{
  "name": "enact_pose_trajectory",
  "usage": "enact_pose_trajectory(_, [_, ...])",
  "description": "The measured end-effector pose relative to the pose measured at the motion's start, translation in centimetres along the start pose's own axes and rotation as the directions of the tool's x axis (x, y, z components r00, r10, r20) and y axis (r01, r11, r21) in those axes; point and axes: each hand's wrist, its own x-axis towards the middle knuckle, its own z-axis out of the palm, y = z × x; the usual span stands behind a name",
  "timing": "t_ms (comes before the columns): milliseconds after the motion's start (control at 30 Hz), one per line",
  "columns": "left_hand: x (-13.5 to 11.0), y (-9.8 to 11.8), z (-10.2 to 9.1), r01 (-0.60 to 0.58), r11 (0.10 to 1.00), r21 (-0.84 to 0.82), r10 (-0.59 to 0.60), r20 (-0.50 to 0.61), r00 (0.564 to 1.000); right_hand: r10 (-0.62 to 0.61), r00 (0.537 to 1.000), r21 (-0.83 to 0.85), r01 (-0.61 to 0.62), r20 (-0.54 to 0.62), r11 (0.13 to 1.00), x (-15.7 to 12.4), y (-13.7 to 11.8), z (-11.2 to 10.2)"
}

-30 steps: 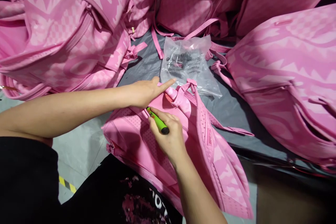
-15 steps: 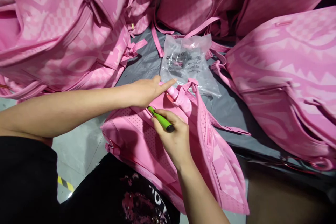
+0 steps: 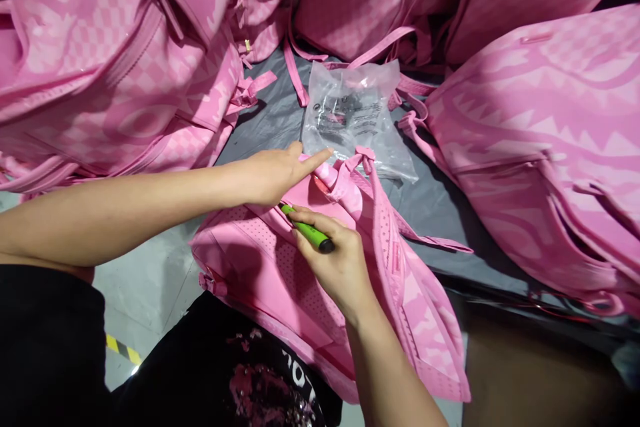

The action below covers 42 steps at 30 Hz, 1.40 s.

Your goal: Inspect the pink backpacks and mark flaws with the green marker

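A pink backpack (image 3: pixel 255 273) lies tilted across my lap and the edge of the grey surface, its padded, dotted back and straps facing up. My left hand (image 3: pixel 277 177) rests on its upper part, gripping the fabric, index finger stretched out and the other fingertips hidden. Just below, my right hand (image 3: pixel 335 250) is closed around a slim green tool with a black end (image 3: pixel 310 230). The tool's tip meets the bag close under my left hand and cannot be made out. A pink strap loop (image 3: pixel 357 163) stands up beside my left fingertip.
A clear plastic bag with printing (image 3: pixel 350 113) lies on the grey covered table (image 3: pixel 270 120) behind the backpack. Patterned pink backpacks stand at left (image 3: pixel 165 80) and right (image 3: pixel 525 127), with several more at the back. Yellow-black tape (image 3: pixel 123 349) marks the floor.
The whole view has shifted slightly. My right hand and the green tool have moved a little to the right relative to the bag; my left hand stays in place on it.
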Motion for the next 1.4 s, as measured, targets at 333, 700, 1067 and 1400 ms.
enact_pose_trajectory(333, [0.14,-0.12,0.39,-0.018,1.000,0.017,0.018,-0.030,0.999,-0.042,0.998,-0.108,0.038,-0.040,0.993,-0.09,-0.68,-0.10])
enact_pose_trajectory(700, [0.14,-0.31,0.69,-0.024,1.000,0.005,0.024,-0.040,0.999,-0.047,0.999,-0.100,0.044,-0.022,0.994,0.01,-0.38,-0.10])
enact_pose_trajectory(1067, [0.04,-0.22,0.51,-0.019,1.000,0.010,0.019,-0.043,0.999,-0.021,0.999,-0.154,0.017,-0.026,0.988,0.00,-0.97,-0.25])
enact_pose_trajectory(1400, [0.18,-0.44,0.99,-0.030,0.999,0.017,0.031,-0.064,0.997,-0.090,0.993,-0.180,0.074,-0.078,0.981,-0.03,-0.64,0.09])
